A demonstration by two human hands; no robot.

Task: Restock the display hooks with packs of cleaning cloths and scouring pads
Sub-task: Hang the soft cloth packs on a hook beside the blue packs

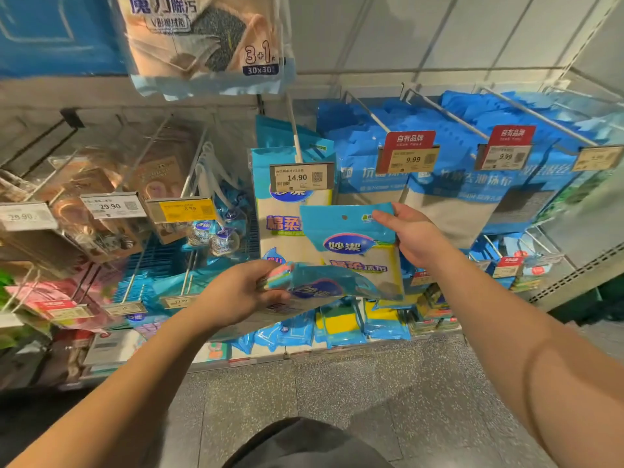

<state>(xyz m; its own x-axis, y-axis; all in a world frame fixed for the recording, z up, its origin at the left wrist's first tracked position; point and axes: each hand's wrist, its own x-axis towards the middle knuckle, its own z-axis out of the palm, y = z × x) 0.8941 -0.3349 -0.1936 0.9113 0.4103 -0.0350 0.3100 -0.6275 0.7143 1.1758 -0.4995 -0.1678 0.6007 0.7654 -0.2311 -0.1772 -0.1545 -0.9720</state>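
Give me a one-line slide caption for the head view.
Right hand lifts a cloth pack toward the 14.90 hook; left hand holds more packs.

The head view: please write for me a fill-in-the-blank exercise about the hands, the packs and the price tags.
1. The right hand holds a cloth pack by its top ____ corner.
2. The price tag on the hook just above this pack reads ____.
3. The left hand grips a stack of packs at its ____ end.
4. The two red-topped tags both read ____.

Missing words: right; 14.90; left; 9.99
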